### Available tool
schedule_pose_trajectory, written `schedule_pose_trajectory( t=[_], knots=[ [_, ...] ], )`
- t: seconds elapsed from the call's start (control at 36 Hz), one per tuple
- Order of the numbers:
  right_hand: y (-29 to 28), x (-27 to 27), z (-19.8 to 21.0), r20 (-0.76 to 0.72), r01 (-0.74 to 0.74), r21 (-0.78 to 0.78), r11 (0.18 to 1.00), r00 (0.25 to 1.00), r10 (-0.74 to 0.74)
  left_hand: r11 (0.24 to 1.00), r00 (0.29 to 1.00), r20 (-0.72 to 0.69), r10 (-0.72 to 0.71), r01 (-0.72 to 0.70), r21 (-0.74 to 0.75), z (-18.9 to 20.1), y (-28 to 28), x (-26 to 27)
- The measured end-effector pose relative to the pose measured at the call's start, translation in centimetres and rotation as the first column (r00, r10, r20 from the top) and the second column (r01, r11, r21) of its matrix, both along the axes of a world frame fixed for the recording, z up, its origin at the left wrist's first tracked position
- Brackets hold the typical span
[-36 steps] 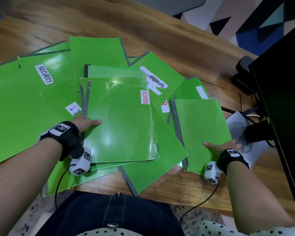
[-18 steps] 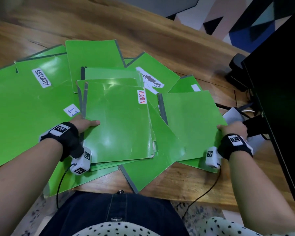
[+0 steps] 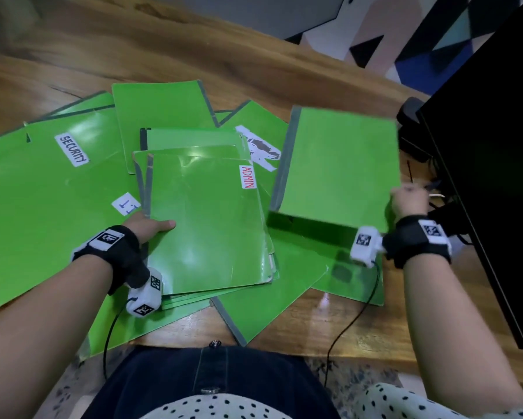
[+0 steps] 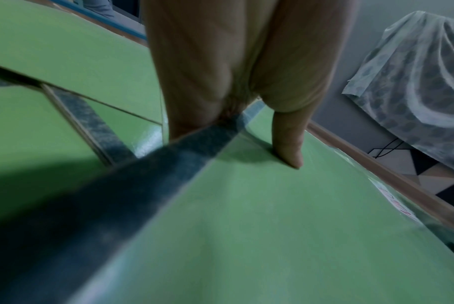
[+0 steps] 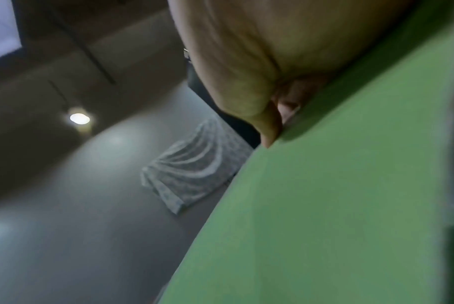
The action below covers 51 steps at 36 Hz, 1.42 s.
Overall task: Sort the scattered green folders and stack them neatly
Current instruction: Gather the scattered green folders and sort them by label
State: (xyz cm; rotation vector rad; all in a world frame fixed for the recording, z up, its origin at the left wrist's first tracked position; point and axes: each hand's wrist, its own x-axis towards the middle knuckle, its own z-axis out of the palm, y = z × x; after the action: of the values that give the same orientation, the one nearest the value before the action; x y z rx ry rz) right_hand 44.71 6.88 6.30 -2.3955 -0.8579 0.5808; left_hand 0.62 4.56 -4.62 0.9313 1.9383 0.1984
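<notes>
Several green folders lie scattered on the wooden table point(image 3: 193, 43). A small pile topped by the ADMIN folder point(image 3: 208, 225) sits in the middle. My left hand point(image 3: 151, 226) grips that pile's grey-taped left edge, thumb point(image 4: 288, 144) on top and fingers hidden underneath. A plain green folder point(image 3: 338, 167) with a grey spine is lifted off the table at the right. My right hand point(image 3: 408, 199) pinches its right edge, also seen in the right wrist view as the plain folder point(image 5: 337, 195). The SECURITY folder point(image 3: 42, 192) lies at the left.
A black monitor point(image 3: 489, 146) stands close at the right, with cables and a dark stand point(image 3: 411, 116) behind the lifted folder. More green folders point(image 3: 160, 113) overlap at the back. The table's near edge point(image 3: 314, 337) runs in front of my lap.
My right hand has raised the plain folder off the table and carried it up and away from me. My left hand has stayed on the ADMIN pile's edge.
</notes>
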Motion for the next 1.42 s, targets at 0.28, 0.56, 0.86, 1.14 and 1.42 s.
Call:
schedule_pose_trajectory(
  t=[0.28,0.56,0.86,1.14,1.42],
  knots=[
    [-5.8,1.1,-8.6,-0.113,-0.032,-0.475,0.879,0.993,-0.024,1.0,1.0,-0.017,-0.007,0.007,-0.003,0.1,0.0,0.1],
    [-5.5,0.5,-6.4,0.025,-0.023,-0.432,0.901,0.999,0.037,1.0,1.0,0.0,0.002,-0.002,-0.013,0.1,0.0,0.0],
    [-1.6,-2.1,5.5,0.513,-0.234,-0.126,0.964,0.817,0.265,1.0,1.0,0.005,0.003,-0.003,-0.001,0.4,-0.1,0.1],
    [0.2,-7.8,9.4,0.413,-0.5,0.298,0.813,0.835,0.362,0.998,0.979,0.191,0.067,-0.067,-0.008,1.0,-0.2,-0.3],
    [-2.3,-14.2,-6.0,-0.315,-0.312,-0.052,0.949,0.907,0.281,0.967,0.83,0.508,0.231,-0.253,-0.027,1.5,-0.5,-0.3]
  ],
)
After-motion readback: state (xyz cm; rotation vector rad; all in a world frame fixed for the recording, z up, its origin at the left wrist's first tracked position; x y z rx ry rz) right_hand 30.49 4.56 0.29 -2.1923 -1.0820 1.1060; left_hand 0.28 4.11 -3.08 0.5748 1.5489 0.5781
